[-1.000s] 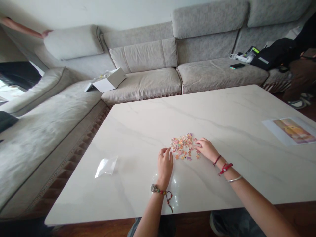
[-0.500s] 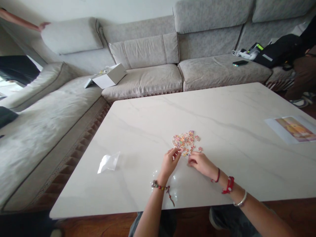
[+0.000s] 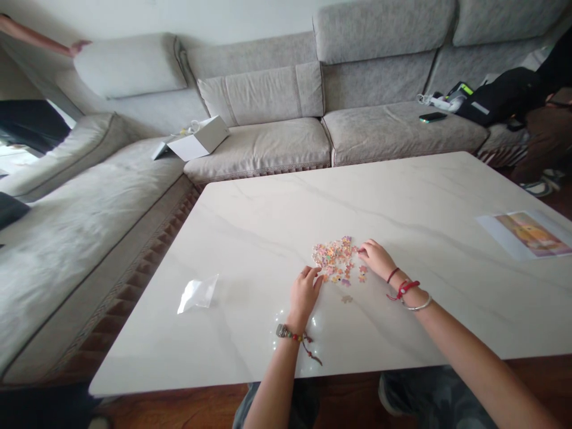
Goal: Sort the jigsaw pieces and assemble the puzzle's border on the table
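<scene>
A heap of small pastel jigsaw puzzle pieces (image 3: 330,255) lies on the white marbled table (image 3: 268,220). At the heap's lower left edge is my left hand (image 3: 305,290), its thumb and fingers apart and its fingertips beside the nearest pieces. My right hand (image 3: 378,260) is at the heap's right edge, fingertips pinched on a puzzle piece that they mostly cover. Closer to me, a single greyish puzzle piece (image 3: 347,298) lies apart from the heap. A few loose pieces (image 3: 362,273) sit just below my right hand.
On the table's left lies a clear plastic bag (image 3: 198,294); at the right, a printed picture sheet (image 3: 531,234). A grey sofa (image 3: 268,143) runs behind, holding a white box (image 3: 199,138), a phone (image 3: 432,117) and a black bag (image 3: 498,98). Another person's arm (image 3: 40,37) reaches in at upper left.
My right hand has moved up and right from the heap's near edge to its right side. The greyish piece now shows where that hand was. My left hand's fingers have spread slightly.
</scene>
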The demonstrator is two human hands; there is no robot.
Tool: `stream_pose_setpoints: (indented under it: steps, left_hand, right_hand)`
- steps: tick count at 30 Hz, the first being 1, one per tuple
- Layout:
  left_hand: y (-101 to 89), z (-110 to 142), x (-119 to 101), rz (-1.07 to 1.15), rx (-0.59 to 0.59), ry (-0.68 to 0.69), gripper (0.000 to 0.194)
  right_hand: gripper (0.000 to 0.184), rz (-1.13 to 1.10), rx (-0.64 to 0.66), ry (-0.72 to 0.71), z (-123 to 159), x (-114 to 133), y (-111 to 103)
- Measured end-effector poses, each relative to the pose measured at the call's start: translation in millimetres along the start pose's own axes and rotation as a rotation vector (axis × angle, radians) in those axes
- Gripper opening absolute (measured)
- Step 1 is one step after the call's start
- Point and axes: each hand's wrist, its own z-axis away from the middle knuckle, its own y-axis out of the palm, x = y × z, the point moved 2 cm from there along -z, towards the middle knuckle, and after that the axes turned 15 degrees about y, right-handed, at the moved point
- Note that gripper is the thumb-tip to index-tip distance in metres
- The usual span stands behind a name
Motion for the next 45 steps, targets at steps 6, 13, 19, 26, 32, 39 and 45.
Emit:
stream_pose_setpoints:
  steps: [6,13,19,26,32,39,45]
  left_hand:
    - [0.7,-1.8,5.6,-0.048,-0.035,-0.073,0.022]
    - [3.0,-7.7,7.1,-0.072,-0.01,-0.062,0.021]
    - [-0.9,-3.9,8.4,-0.075,-0.057,-0.112,0.021]
    - [13.5,-9.1,2.5,-0.06,0.033,-0.007,0.022]
    - [17.4,-15.1,4.2,-0.108,0.034,-0.026,0.021]
    - [12.5,-21.2,-1.4,-0.175,0.091,0.007,0.019]
    - [13.4,-24.7,-0.9,-0.209,0.126,0.039,0.017]
  right_hand:
    - [0.023,0.031,-0.018,-0.037,27.6,4.0,6.9]
    - [0.024,0.329,-0.09,-0.413,93.3,10.3,33.3]
    - [0.02,0.321,0.003,-0.349,85.3,16.6,26.3]
    - [0.028,0.112,0.063,-0.107,18.5,44.5,24.5]
    - [0.028,0.07,0.06,-0.087,11.0,46.2,29.7]
    - [0.018,0.014,0.058,-0.098,52.0,29.8,21.4]
    - [0.015,-0.088,0.179,-0.142,96.8,9.2,40.9]
